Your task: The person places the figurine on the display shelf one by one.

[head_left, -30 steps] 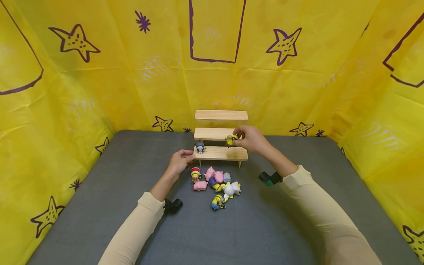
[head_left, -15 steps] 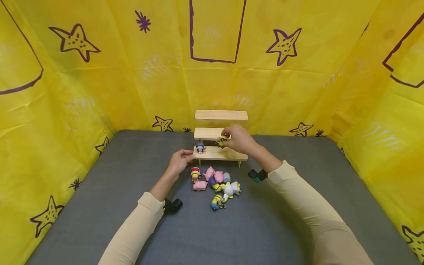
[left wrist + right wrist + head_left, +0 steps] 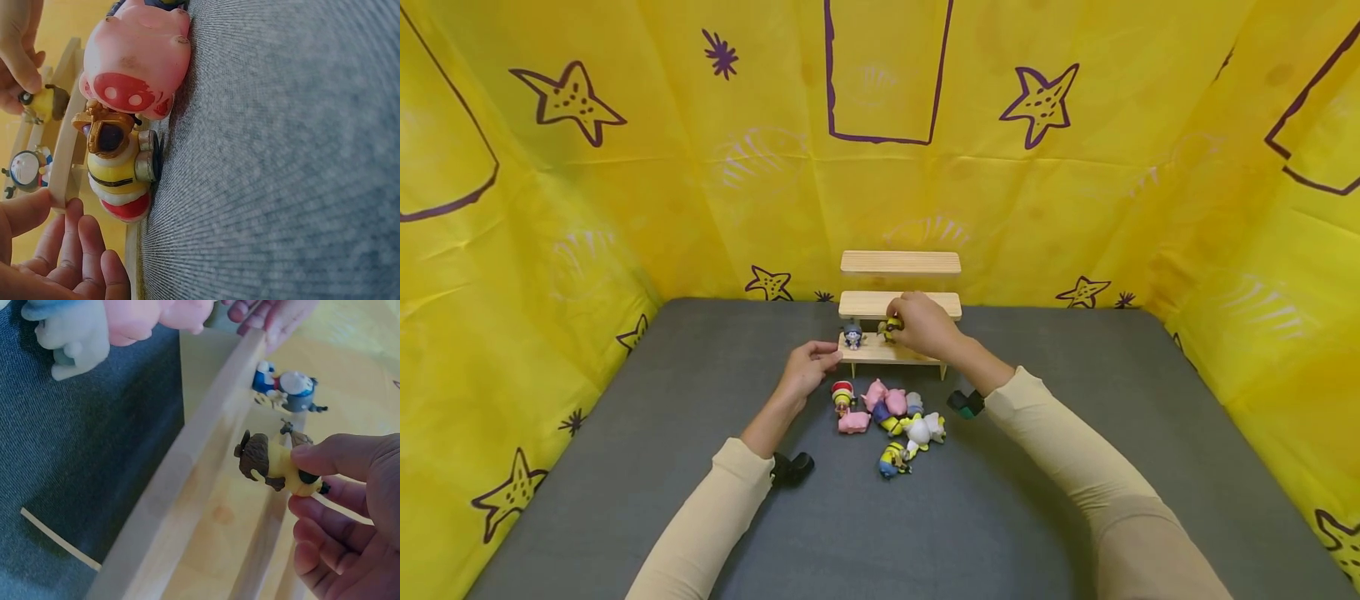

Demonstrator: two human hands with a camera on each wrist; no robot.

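Note:
Between thumb and fingertips, my right hand (image 3: pixel 928 327) pinches a small yellow Minion figurine (image 3: pixel 281 464) with a brown lower part. It is over the lowest step of a three-tier wooden display stand (image 3: pixel 880 355), tilted in the right wrist view. My left hand (image 3: pixel 805 368) holds the left end of that step, thumb on top and a fingertip beneath. A blue-and-white cat figurine (image 3: pixel 852 337) with a dark cap stands on the step's left end, near my left thumb. Part of the yellow figurine is hidden by my right fingers in the head view.
Before the stand lies a loose group of figurines: a red-capped Minion (image 3: pixel 843 397), pink pigs (image 3: pixel 853 422), a white figure (image 3: pixel 920 432) and a blue-and-yellow Minion (image 3: pixel 891 461). Grey cloth (image 3: pixel 700 517) covers the table. Yellow patterned fabric (image 3: pixel 760 200) surrounds the back and sides.
My right hand has moved left and slightly down with the yellow Minion figurine, from the stand's right side to beside the cat figurine. My left hand has kept its place.

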